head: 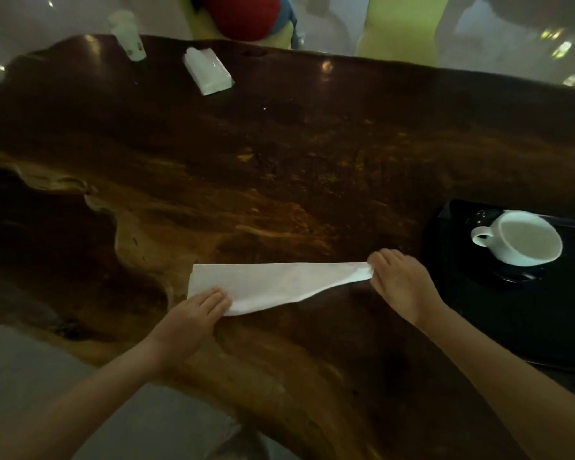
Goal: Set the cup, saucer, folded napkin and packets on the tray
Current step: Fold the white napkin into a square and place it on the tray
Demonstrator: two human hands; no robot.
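**Napkin held at two corners, on the table**

Right hand (400, 282): fingers (384, 258) curled over the napkin's (272, 282) right corner, pinching it and holding it lifted off the table (279, 167). Left hand (196, 315): fingers (213, 298) straight, pressing the near-left corner flat. One white napkin, just left of the tray (511, 313).

One white cup (525, 240) sits on a dark saucer (511, 277), which is hard to make out against the black tray. The tray is cut off at right.

Far edge: one tissue pack (208, 70) and one blurred pale cup (130, 36), its mark unreadable.

- One white napkin (272, 283), between my two hands: left hand (196, 313), right hand (402, 280).
- One cup (525, 240), one saucer (511, 277), one tray (511, 327), at the right edge of the table (279, 161).
- One tissue pack (209, 71), one tumbler (128, 38), far edge.
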